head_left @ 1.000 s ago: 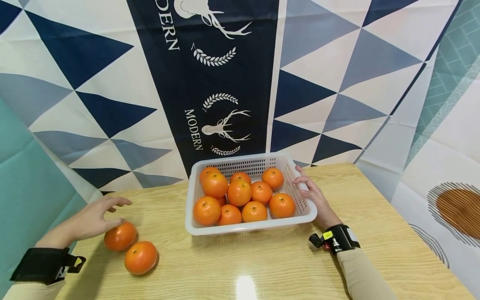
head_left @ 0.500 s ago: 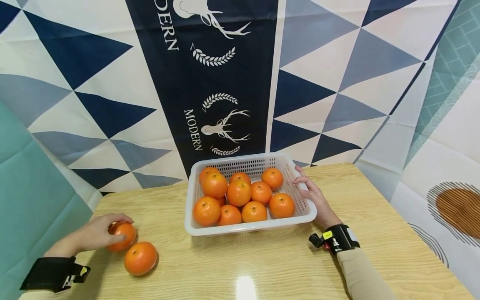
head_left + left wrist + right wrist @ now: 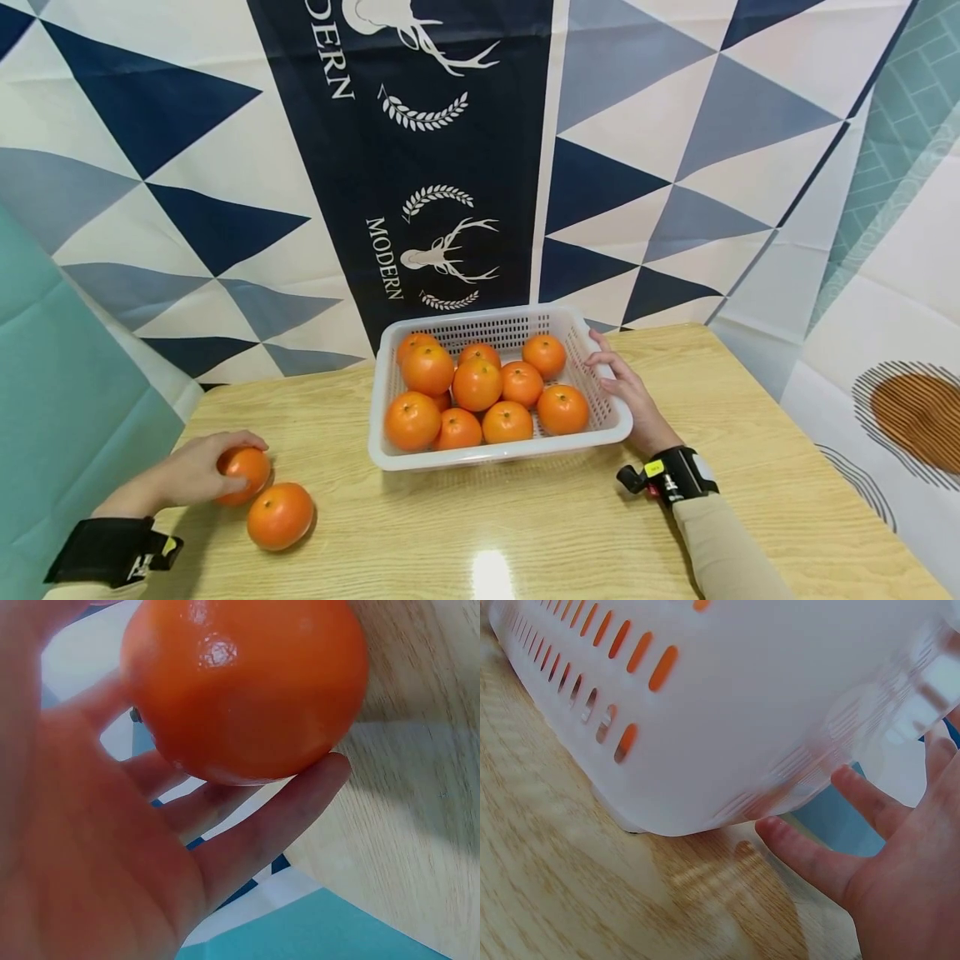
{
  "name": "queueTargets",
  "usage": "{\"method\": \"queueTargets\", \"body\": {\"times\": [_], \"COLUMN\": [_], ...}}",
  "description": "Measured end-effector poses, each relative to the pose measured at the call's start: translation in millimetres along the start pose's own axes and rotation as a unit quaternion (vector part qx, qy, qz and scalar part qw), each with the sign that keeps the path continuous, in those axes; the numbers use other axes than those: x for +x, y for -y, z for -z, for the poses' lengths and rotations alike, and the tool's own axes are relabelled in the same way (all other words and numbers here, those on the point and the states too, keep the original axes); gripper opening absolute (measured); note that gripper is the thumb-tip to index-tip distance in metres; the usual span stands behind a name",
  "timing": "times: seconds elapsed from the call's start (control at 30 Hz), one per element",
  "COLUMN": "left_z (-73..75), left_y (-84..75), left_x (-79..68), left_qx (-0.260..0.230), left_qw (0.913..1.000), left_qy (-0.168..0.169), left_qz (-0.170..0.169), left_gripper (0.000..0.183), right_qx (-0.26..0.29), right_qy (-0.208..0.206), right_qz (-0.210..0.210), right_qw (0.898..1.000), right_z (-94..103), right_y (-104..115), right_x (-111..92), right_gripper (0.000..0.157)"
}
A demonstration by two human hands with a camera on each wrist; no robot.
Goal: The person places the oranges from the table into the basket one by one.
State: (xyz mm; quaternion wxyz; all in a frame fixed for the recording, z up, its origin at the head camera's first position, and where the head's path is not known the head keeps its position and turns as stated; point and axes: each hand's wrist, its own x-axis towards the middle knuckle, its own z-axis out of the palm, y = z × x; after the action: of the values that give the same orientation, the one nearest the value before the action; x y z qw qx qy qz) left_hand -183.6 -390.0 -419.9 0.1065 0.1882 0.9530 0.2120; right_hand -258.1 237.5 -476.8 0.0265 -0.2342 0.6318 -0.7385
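Observation:
In the head view, my left hand (image 3: 191, 471) grips an orange (image 3: 246, 475) at the left of the table. The left wrist view shows this orange (image 3: 247, 690) close up, with fingers curving round its underside and the palm apart from it. Just in front of it lies a second orange (image 3: 281, 517). A white plastic basket (image 3: 502, 454) holds several oranges, some stacked on others. My right hand (image 3: 633, 408) rests at the basket's right end. In the right wrist view, fairly straight fingers (image 3: 810, 855) touch the outer wall of the basket (image 3: 742, 712).
The light wooden table (image 3: 420, 533) stands against a patterned cloth backdrop (image 3: 465, 167). A turquoise cloth (image 3: 67, 417) borders the table on the left. At the right hangs a white cloth with a brown circle (image 3: 918, 425).
My left hand has come down from above the far-left orange and moved slightly right, and its fingers now close round it. The right hand and basket have kept their places.

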Motion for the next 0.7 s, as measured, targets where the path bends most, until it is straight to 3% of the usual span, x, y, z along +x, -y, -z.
{"method": "queueTargets", "body": {"times": [0.17, 0.47, 0.7], "left_z": [4.2, 27.3, 41.0], "left_y": [-5.1, -27.5, -43.6], "left_x": [1.0, 9.1, 23.3], "left_qx": [-0.001, 0.069, 0.096], "left_qw": [0.9998, 0.9924, 0.9886], "left_qy": [-0.018, -0.102, -0.11], "left_qz": [-0.002, -0.013, -0.037], "left_gripper": [0.046, 0.044, 0.043], "right_qx": [-0.006, -0.002, 0.001], "right_qy": [-0.002, -0.004, -0.005], "right_qz": [-0.001, -0.005, -0.004], "right_qw": [1.0, 1.0, 1.0], "right_z": [1.2, 2.4, 2.5], "right_y": [-3.0, -4.0, -5.0], "right_x": [0.2, 0.6, 0.6], "right_gripper": [0.027, 0.024, 0.023]}}
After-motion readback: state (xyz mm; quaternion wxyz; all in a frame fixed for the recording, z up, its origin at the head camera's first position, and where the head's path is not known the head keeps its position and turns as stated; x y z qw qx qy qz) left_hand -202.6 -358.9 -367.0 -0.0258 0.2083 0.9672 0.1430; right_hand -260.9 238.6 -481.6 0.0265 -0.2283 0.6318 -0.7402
